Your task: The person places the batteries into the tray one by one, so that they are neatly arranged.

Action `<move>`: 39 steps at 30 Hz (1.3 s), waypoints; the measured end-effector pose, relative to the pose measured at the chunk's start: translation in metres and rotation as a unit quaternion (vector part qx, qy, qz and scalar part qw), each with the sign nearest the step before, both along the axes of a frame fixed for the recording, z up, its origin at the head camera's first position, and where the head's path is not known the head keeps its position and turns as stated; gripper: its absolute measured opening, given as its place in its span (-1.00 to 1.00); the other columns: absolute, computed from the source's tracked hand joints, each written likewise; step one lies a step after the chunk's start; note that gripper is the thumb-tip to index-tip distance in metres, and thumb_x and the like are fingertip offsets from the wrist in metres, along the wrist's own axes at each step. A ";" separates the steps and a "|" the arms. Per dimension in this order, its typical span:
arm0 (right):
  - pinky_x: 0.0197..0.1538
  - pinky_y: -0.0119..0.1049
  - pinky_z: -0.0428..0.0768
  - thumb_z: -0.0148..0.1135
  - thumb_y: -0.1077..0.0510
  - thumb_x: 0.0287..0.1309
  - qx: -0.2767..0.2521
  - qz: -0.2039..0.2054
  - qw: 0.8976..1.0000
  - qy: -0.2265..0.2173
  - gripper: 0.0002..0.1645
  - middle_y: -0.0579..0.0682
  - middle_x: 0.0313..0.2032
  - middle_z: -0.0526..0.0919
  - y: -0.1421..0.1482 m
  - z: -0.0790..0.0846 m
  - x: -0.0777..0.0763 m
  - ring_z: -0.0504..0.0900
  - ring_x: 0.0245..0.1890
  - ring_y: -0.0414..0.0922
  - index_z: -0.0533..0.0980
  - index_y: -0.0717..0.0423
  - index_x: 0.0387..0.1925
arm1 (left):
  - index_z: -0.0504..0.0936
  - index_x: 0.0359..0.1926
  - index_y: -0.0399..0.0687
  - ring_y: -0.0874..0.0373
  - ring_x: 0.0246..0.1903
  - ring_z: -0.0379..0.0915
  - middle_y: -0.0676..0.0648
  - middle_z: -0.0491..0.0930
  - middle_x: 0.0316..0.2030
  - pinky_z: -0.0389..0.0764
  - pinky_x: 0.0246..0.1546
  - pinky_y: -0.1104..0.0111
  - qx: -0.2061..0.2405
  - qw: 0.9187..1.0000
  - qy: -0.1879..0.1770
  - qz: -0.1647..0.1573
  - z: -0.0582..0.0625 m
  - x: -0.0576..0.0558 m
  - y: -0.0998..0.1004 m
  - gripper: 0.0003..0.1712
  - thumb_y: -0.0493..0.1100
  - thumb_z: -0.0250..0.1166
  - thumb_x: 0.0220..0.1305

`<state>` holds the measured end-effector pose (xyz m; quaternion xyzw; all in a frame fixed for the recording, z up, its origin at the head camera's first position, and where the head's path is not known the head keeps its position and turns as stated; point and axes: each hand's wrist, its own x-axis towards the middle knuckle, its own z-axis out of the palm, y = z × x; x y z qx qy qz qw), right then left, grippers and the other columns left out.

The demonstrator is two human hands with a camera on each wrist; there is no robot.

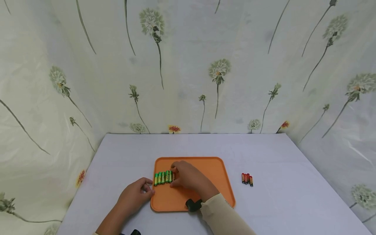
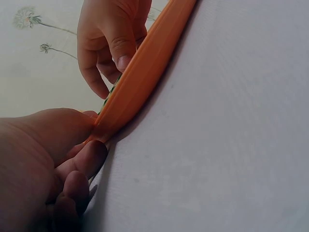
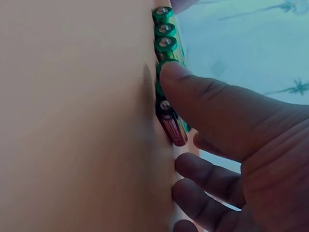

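At the left of an orange tray [image 1: 205, 202], several green batteries [image 1: 159, 178] lie side by side in a row. A battery with a red and black wrapper [image 3: 174, 128] lies at the row's right end. My right hand [image 1: 188, 176] is over that end, thumb and forefinger at opposite ends of the batteries. In the right wrist view the thumb covers the ends of green batteries beside the red one; the forefinger's contact is mostly hidden. My left hand [image 1: 135, 194] pinches the tray's left rim, thumb above and a finger below in the left wrist view.
Several red batteries [image 1: 246, 179] lie together on the white tabletop [image 1: 282, 195], right of the tray. A patterned curtain [image 1: 188, 65] hangs behind the table and along its sides. A dark wrist-worn piece [image 1: 193, 205] sits under the right wrist, over the tray.
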<state>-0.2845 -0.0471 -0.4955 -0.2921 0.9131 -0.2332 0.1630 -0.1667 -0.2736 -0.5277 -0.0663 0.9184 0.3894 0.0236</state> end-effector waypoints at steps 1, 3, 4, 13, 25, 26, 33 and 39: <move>0.20 -0.12 0.57 0.62 -0.21 0.05 -0.001 -0.003 1.000 -0.004 -0.13 -0.08 0.16 0.58 0.001 0.000 0.000 0.55 0.15 -0.13 0.48 -0.05 0.33 | 0.67 0.04 0.10 0.24 -0.46 0.42 0.26 0.60 -0.41 0.39 -0.35 0.32 0.000 1.000 0.001 0.000 0.000 0.000 0.000 -0.62 0.05 0.50 0.26; 0.20 -0.11 0.57 0.62 -0.23 0.04 -0.003 -0.006 1.000 -0.007 -0.11 -0.07 0.16 0.58 0.005 0.001 0.000 0.55 0.15 -0.12 0.47 -0.05 0.34 | 0.67 0.04 0.11 0.25 -0.46 0.42 0.26 0.60 -0.41 0.39 -0.34 0.32 0.001 1.000 0.002 -0.001 0.000 0.000 0.001 -0.63 0.05 0.50 0.26; 0.20 -0.11 0.57 0.62 -0.23 0.05 -0.003 -0.007 1.000 -0.008 -0.10 -0.06 0.17 0.58 0.006 0.001 0.000 0.55 0.16 -0.12 0.47 -0.05 0.35 | 0.67 0.03 0.11 0.25 -0.46 0.42 0.27 0.60 -0.41 0.39 -0.34 0.32 0.001 1.000 0.002 -0.001 0.000 0.000 0.001 -0.63 0.05 0.50 0.26; 0.20 -0.07 0.57 0.58 -0.22 0.12 -0.013 -0.003 1.000 -0.006 -0.13 -0.01 0.19 0.58 0.019 0.003 -0.002 0.56 0.18 -0.06 0.46 -0.03 0.36 | 0.67 0.03 0.11 0.26 -0.45 0.41 0.28 0.60 -0.42 0.40 -0.32 0.32 -0.005 1.000 0.008 0.002 0.000 0.001 0.001 -0.64 0.03 0.50 0.26; 0.19 -0.01 0.56 0.58 -0.18 0.13 -0.031 -0.034 0.999 -0.001 -0.17 0.00 0.14 0.62 0.054 0.009 -0.006 0.59 0.13 -0.04 0.48 -0.03 0.35 | 0.67 0.02 0.09 0.26 -0.44 0.41 0.27 0.59 -0.41 0.40 -0.31 0.32 -0.007 1.000 0.011 0.000 -0.001 0.001 0.001 -0.64 0.03 0.50 0.27; 0.19 -0.01 0.57 0.57 -0.18 0.13 -0.031 -0.039 0.999 -0.001 -0.18 0.00 0.14 0.62 0.058 0.009 -0.007 0.59 0.12 -0.04 0.49 -0.03 0.36 | 0.67 0.02 0.09 0.26 -0.43 0.42 0.27 0.59 -0.41 0.40 -0.31 0.32 -0.007 1.000 0.011 0.001 0.000 0.001 0.001 -0.65 0.03 0.50 0.27; 0.17 0.01 0.60 0.57 -0.14 0.15 -0.042 -0.078 0.996 -0.011 -0.20 -0.01 0.16 0.61 0.086 0.012 -0.011 0.59 0.12 -0.01 0.49 -0.04 0.36 | 0.66 0.03 0.10 0.24 -0.44 0.41 0.24 0.59 -0.40 0.39 -0.33 0.31 0.000 1.000 -0.001 0.003 0.001 0.002 0.002 -0.65 0.02 0.50 0.27; 0.13 -0.02 0.60 0.55 -0.09 0.19 -0.055 -0.106 0.993 -0.007 -0.27 -0.04 0.13 0.62 0.114 0.019 -0.017 0.58 0.09 -0.05 0.51 -0.05 0.35 | 0.66 0.03 0.11 0.22 -0.43 0.41 0.23 0.59 -0.39 0.38 -0.34 0.31 0.003 1.000 -0.007 0.005 0.000 0.001 0.002 -0.64 0.03 0.50 0.27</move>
